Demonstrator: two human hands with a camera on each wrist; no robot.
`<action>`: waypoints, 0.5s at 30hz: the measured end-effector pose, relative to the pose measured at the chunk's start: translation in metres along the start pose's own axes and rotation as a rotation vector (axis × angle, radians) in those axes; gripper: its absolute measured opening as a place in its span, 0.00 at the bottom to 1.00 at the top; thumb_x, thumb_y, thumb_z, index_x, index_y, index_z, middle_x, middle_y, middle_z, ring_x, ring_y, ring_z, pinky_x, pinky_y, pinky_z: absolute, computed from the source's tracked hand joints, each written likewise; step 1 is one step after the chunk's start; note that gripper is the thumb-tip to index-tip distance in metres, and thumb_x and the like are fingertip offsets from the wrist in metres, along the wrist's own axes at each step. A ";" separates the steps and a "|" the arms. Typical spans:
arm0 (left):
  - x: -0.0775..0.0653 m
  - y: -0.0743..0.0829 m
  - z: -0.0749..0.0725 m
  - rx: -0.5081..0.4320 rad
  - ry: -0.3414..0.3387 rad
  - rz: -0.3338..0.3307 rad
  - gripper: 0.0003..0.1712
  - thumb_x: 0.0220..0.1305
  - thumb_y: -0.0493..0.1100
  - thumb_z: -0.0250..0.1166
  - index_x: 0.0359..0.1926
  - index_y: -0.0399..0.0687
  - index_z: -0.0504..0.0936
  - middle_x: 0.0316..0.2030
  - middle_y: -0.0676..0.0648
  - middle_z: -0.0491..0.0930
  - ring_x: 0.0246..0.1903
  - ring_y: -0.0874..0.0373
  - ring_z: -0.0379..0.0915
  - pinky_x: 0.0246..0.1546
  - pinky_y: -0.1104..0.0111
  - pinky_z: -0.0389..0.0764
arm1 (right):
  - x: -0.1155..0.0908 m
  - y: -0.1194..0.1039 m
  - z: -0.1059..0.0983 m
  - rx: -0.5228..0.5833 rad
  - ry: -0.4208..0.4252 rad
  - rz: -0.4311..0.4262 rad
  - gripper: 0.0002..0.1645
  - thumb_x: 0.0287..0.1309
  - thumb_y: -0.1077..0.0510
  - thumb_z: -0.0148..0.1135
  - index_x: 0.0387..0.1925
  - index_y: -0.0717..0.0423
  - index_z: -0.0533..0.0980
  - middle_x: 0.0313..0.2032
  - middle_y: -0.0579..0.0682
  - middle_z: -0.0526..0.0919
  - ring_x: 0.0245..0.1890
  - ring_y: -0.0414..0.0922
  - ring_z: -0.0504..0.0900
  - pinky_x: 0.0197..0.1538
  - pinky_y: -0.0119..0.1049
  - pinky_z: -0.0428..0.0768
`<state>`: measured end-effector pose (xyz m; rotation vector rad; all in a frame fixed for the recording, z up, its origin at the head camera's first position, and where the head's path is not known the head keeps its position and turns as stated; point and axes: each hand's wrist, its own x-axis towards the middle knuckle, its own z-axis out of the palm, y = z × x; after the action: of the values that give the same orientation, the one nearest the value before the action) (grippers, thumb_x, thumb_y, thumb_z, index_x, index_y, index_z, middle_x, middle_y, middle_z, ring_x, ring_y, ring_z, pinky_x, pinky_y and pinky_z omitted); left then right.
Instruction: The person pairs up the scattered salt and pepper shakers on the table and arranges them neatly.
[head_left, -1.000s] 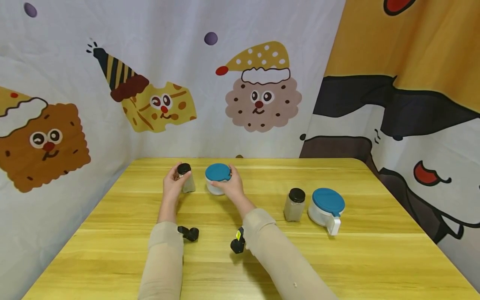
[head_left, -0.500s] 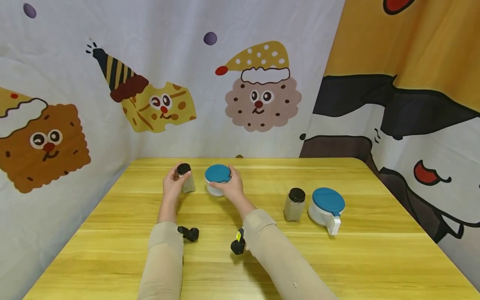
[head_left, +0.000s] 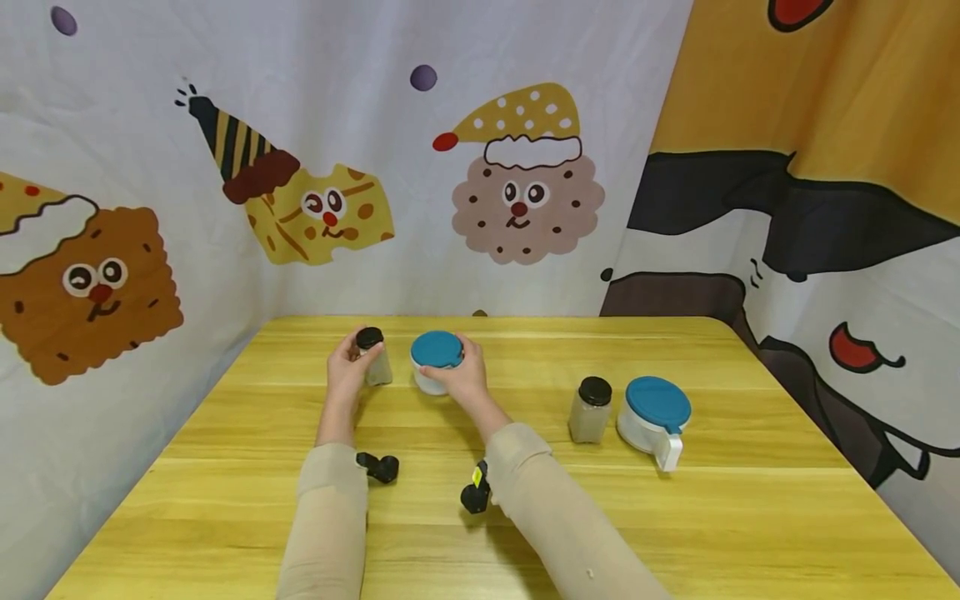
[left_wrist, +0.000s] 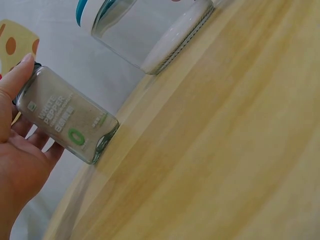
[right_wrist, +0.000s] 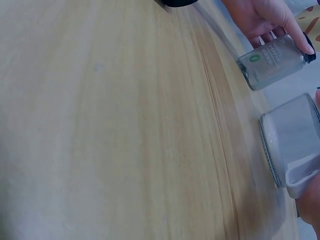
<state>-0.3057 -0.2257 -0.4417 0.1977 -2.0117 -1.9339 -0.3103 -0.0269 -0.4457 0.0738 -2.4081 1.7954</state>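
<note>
My left hand (head_left: 347, 367) holds a glass pepper jar (head_left: 378, 368) near its black cap, with the thumb across the front. Its printed label reads "white pepper" on the glass (left_wrist: 65, 115) in the left wrist view. Just right of it, my right hand (head_left: 467, 375) grips a clear seasoning pot with a blue lid (head_left: 437, 348). The pot's white handle (right_wrist: 302, 175) shows by that hand in the right wrist view, and a little white matter lies in its bottom. Both containers stand upright on the tabletop, a small gap apart.
To the right on the wooden table (head_left: 420, 542) stand a second black-capped jar (head_left: 589, 417) and a second blue-lidded pot (head_left: 654, 408), its handle towards me. Black wrist cameras (head_left: 382, 468) hang at both cuffs. A printed curtain (head_left: 360, 292) borders the table's back and sides.
The right hand and the blue-lidded pot have shifted very slightly towards me. The left hand keeps its hold on the pepper jar, with no clear movement.
</note>
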 end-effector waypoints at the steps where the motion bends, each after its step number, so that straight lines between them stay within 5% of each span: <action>1: 0.000 0.000 0.000 0.002 -0.003 -0.001 0.34 0.60 0.44 0.69 0.66 0.44 0.70 0.62 0.43 0.69 0.61 0.52 0.61 0.64 0.61 0.59 | 0.000 0.000 0.000 0.005 0.003 -0.001 0.53 0.39 0.52 0.81 0.67 0.54 0.64 0.62 0.56 0.65 0.61 0.56 0.67 0.59 0.52 0.69; 15: -0.001 -0.001 0.001 0.016 -0.004 0.015 0.33 0.59 0.44 0.70 0.65 0.46 0.72 0.61 0.44 0.71 0.59 0.53 0.64 0.62 0.61 0.62 | -0.004 0.004 0.004 0.033 0.038 -0.023 0.52 0.38 0.53 0.81 0.66 0.55 0.65 0.60 0.56 0.65 0.59 0.56 0.68 0.58 0.53 0.69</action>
<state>-0.3054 -0.2250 -0.4428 0.1817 -2.0258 -1.9117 -0.3067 -0.0294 -0.4512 0.0696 -2.3428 1.8096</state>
